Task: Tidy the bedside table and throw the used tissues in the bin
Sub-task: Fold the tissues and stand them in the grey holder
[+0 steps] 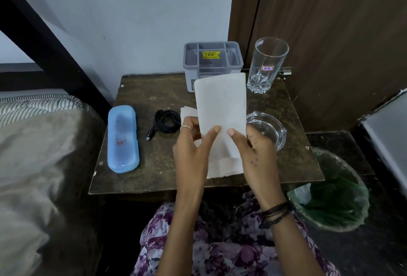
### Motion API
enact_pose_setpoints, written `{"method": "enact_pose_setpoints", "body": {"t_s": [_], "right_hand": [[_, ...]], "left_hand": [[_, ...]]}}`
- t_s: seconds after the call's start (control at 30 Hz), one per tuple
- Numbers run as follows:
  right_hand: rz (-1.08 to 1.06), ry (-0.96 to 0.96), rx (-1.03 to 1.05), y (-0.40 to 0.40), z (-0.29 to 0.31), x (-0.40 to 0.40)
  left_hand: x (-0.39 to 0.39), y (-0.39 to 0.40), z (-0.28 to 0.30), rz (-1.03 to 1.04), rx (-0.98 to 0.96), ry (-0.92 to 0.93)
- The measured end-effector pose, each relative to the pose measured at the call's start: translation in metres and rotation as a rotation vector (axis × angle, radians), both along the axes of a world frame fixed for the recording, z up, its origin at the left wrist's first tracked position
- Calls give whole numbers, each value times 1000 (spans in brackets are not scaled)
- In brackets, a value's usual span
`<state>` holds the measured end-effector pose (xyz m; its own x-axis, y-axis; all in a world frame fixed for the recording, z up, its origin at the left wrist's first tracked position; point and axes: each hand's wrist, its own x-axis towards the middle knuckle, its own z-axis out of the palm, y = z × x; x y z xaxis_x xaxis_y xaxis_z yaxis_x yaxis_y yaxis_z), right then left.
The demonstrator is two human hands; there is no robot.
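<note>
Both hands hold a flat white tissue [221,108] upright above the dark bedside table [141,174]. My left hand [192,150] pinches its left edge with the thumb in front, and my right hand [255,150] grips its right edge. A second bit of white tissue [187,110] peeks out behind the left hand. A bin with a green liner [334,192] stands on the floor to the right of the table.
On the table lie a blue plastic case [123,139], a coiled black cable [165,121], a grey compartment organiser [212,62], a tall drinking glass [267,64] and a glass ashtray [267,128]. A bed [33,165] lies left, a wooden door behind.
</note>
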<state>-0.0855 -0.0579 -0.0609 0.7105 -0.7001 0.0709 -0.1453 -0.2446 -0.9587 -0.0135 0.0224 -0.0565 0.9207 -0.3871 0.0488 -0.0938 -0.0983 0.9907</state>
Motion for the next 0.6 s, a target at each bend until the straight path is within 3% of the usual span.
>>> {"method": "enact_pose_setpoints", "body": {"t_s": [0.13,0.23,0.5,0.6], "right_hand": [[-30,-30,-123,5,-2,3],[70,68,-106,6,-11,5],[90,201,-248,-1,-17,3],[74,222,-306,0,-12,-1]], "left_hand": [[-3,0,1,-11,-39,-87],[-3,-2,-7,-114,0,-5],[7,7,-26,-246,367,-182],[6,9,-21,-200,383,-176]]}}
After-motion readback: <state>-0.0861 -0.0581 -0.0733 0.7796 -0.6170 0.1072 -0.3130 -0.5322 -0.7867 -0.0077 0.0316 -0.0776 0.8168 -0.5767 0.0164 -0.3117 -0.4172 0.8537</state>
